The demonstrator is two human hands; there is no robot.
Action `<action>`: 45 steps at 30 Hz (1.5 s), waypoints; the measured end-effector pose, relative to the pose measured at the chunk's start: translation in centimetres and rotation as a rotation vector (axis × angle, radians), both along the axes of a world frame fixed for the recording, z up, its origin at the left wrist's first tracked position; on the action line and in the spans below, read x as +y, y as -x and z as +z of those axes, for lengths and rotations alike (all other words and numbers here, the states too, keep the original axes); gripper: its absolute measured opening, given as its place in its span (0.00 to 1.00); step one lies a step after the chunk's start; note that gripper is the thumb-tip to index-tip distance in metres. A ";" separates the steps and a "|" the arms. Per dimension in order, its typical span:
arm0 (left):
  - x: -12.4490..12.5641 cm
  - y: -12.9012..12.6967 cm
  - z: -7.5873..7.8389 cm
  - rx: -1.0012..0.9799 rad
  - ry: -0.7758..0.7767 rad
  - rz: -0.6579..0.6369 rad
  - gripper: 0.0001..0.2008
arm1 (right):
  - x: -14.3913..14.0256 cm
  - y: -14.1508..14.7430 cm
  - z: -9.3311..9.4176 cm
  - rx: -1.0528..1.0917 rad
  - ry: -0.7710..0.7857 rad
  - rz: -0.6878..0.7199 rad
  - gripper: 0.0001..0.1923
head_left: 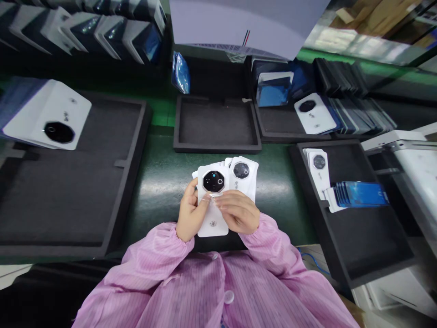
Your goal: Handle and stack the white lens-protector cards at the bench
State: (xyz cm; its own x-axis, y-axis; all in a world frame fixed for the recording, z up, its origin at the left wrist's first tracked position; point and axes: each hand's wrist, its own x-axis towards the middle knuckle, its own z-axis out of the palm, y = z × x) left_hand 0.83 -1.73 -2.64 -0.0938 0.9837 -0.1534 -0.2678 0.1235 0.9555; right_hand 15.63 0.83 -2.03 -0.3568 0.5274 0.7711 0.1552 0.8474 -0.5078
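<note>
Both hands meet low over the green tabletop [160, 182], close to the body, around a small fan of white phone back covers [225, 182]. The left hand [189, 214] wraps the left edge of the front cover [213, 200], fingers curled shut around it, thumb lying across its face just under the black octagonal camera plate [214, 181]. The right hand [239, 212] closes from the other side, its fingers [221, 200] bent inward and pinched on a thin clear strip [215, 196] at the lower rim of that plate; whether the strip is stuck down or lifted cannot be told. Behind the front cover, just beyond the right fingers, a second cover [243, 175] shows with a grey camera ring, and more white edges peek out to the left of it.

Straight ahead of the fingers, well apart, lies an empty-looking black foam tray [216, 146]. Far to the left of the left fingers a large black tray [102, 191] carries a stack of white covers [48, 116]. To the right of the right fingers, another black tray [368, 246] holds white covers [319, 168] and a row of blue film-faced pieces [362, 193]. Pink sleeves [164, 264] cover both forearms.
</note>
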 end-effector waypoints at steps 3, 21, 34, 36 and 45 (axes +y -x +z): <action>0.0 0.0 0.1 0.011 -0.002 0.002 0.22 | 0.0 0.0 0.0 -0.004 0.013 -0.002 0.24; -0.5 -0.6 -0.3 0.065 -0.019 -0.218 0.19 | 0.8 -2.6 1.0 -0.327 0.218 -0.306 0.37; -2.2 -0.4 -3.2 1.028 -0.113 -0.155 0.39 | 8.9 -9.2 1.2 -0.775 0.651 -0.400 0.36; -2.4 -0.5 -3.8 1.014 -0.072 -0.237 0.41 | 9.9 -9.3 1.1 -0.766 0.758 -0.387 0.46; -0.1 -3.1 -2.7 0.327 0.027 -0.069 0.34 | 9.6 -9.6 0.0 -0.687 0.847 -0.355 0.54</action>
